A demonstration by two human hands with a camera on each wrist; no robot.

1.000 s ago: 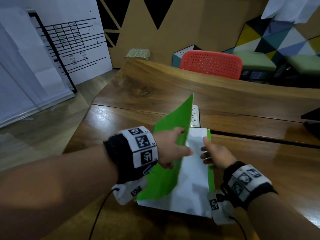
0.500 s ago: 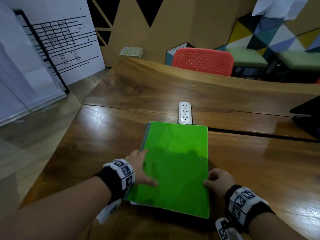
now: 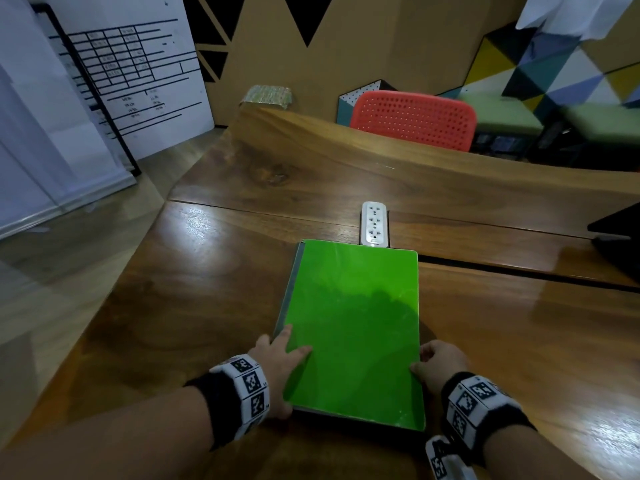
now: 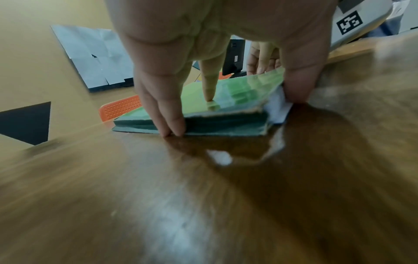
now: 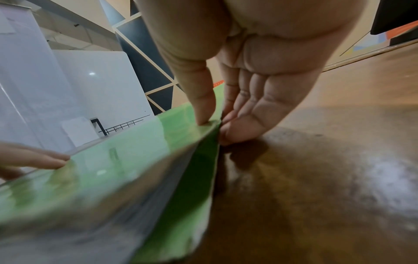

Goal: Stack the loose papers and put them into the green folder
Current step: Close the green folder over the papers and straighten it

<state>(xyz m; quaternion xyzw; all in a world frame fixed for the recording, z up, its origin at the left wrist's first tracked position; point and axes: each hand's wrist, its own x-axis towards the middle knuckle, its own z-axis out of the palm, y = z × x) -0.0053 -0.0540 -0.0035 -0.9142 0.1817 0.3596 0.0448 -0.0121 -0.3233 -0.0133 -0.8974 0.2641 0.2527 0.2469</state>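
Observation:
The green folder lies closed and flat on the wooden table, straight in front of me. My left hand rests on its near left corner with straight fingers: two fingertips stand against the spine and one presses the cover. A white paper corner pokes out by the thumb. My right hand pinches the folder's right edge, thumb on the cover and fingers curled at the edge below. Grey sheet edges show between the covers.
A white power strip sits just beyond the folder's far edge, in a slot across the table. A dark device stands at the right. Behind a raised wooden divider are a red chair and a whiteboard at left.
One second ago my left hand held the cover up over white papers. The cover has come down flat, and both hands have slid to the folder's near side edges.

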